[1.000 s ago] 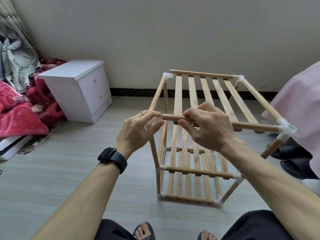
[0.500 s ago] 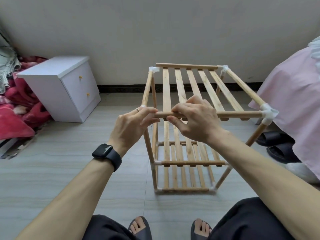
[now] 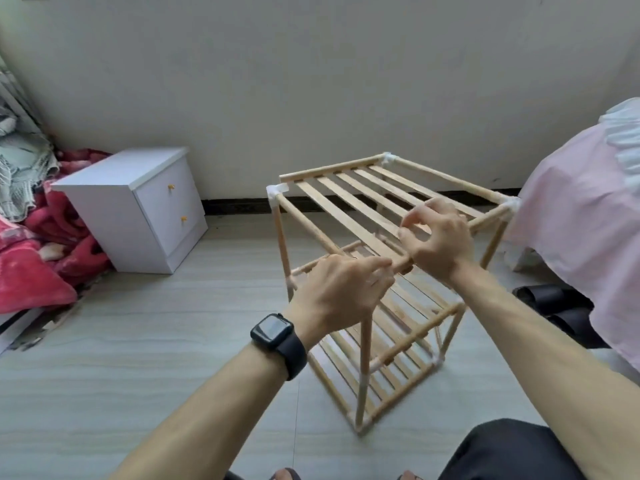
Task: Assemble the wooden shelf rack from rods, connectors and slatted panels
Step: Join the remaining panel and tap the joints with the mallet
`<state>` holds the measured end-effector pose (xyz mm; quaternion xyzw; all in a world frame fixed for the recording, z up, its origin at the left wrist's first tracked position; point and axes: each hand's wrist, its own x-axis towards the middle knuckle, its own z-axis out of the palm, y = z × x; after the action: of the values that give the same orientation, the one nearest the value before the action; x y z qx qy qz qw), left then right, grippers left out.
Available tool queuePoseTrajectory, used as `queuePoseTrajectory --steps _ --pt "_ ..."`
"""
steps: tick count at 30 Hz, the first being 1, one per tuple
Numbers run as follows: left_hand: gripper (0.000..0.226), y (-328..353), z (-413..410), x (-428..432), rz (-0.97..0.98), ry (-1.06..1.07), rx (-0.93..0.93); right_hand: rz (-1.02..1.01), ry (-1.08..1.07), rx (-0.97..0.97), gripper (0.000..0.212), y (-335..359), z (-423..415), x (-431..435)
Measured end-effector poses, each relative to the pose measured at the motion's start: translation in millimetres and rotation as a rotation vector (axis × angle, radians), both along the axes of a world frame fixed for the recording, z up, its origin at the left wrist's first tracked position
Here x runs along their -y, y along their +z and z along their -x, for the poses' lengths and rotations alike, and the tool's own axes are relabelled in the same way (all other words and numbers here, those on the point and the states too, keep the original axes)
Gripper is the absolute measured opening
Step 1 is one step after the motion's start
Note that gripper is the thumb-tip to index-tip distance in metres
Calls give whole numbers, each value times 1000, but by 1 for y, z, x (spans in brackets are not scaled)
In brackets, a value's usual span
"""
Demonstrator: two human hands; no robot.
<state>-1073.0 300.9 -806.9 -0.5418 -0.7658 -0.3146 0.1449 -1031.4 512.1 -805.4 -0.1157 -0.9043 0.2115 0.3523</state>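
The wooden shelf rack (image 3: 349, 199) stands on the floor with one corner turned toward me. It has a slatted top panel, two lower slatted shelves (image 3: 412, 341) and white connectors (image 3: 275, 194) at the joints. My left hand (image 3: 341, 292) grips the near top corner above the upright post (image 3: 365, 358) and hides the connector there. My right hand (image 3: 436, 237) curls over the top front rod (image 3: 485, 221), with thumb and forefinger raised apart. The rod's near end (image 3: 403, 266) shows between my hands.
A white two-drawer nightstand (image 3: 138, 209) stands left against the wall, with red blankets (image 3: 34, 268) beside it. A pink cloth-covered piece (image 3: 588, 220) is close to the rack's right side, with black slippers (image 3: 550, 296) beneath it. My knees and feet are at the bottom edge.
The rack has turned, so its near left corner now points at me instead of its front face. Both hands stayed on the top front rod and corner.
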Motion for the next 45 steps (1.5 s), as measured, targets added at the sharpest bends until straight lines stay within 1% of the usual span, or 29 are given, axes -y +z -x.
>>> queuePoseTrajectory --steps 2,4,5,7,8,10,12,13,14,15,17,20,21,23,25,26,28,30,31,33,35,36,38,40,42,43,45 --pt "28 13 5 -10 58 -46 -19 -25 -65 112 10 8 -7 -12" --pt "23 25 22 -10 -11 17 -74 -48 -61 163 15 15 -19 -11" --pt "24 30 35 -7 -76 116 -106 -17 -28 162 20 18 -26 -5" --pt "22 34 69 2 -192 412 -107 4 27 181 34 22 -38 15" --pt "21 34 89 7 -204 546 -62 -32 47 202 42 21 -41 27" --pt "33 32 127 16 -91 733 116 -132 67 235 51 16 -43 53" --pt "47 30 158 25 38 782 352 -225 49 281 54 10 -37 70" --pt "50 27 166 28 58 754 470 -264 30 315 54 6 -32 72" --pt "48 24 172 30 47 719 559 -293 9 343 55 2 -28 70" --pt "41 21 175 32 7 695 606 -312 -8 353 55 0 -24 63" --pt "28 16 172 34 -123 670 675 -311 -35 318 59 -4 -22 41" --pt "25 12 156 34 -319 511 936 -311 -101 290 69 -5 -26 -3" --pt "27 11 149 33 -326 479 979 -312 -127 313 71 -5 -27 -14" --pt "31 11 130 32 -277 460 1038 -303 -197 346 71 -3 -26 -25" --pt "31 13 111 31 -242 392 1149 -298 -233 326 64 -2 -21 -20" --pt "33 14 102 31 -211 329 1187 -293 -214 317 60 -2 -18 -11" --pt "38 15 82 30 -128 196 1202 -230 -91 303 59 0 -10 17" --pt "42 14 65 26 -66 117 1197 -180 35 297 67 3 0 52" --pt "43 12 60 24 -51 99 1202 -195 62 291 73 4 2 68" --pt "47 9 56 25 -49 94 1232 -259 51 272 81 3 3 85" --pt "53 7 59 29 -83 149 1284 -313 12 306 84 -1 -1 86" --pt "57 6 62 31 -101 192 1296 -321 1 319 80 -4 -3 85" --pt "64 5 68 32 -108 245 1274 -286 24 270 59 -7 -5 88" --pt "66 10 73 29 -115 208 1272 -269 56 219 43 -7 -2 96" --pt "66 17 75 21 -102 164 1259 -274 51 216 42 -6 2 100" --pt "61 20 75 16 -92 156 1239 -277 38 216 43 -6 3 100" --pt "39 19 75 3 -119 174 1217 -289 10 230 50 -7 4 100"
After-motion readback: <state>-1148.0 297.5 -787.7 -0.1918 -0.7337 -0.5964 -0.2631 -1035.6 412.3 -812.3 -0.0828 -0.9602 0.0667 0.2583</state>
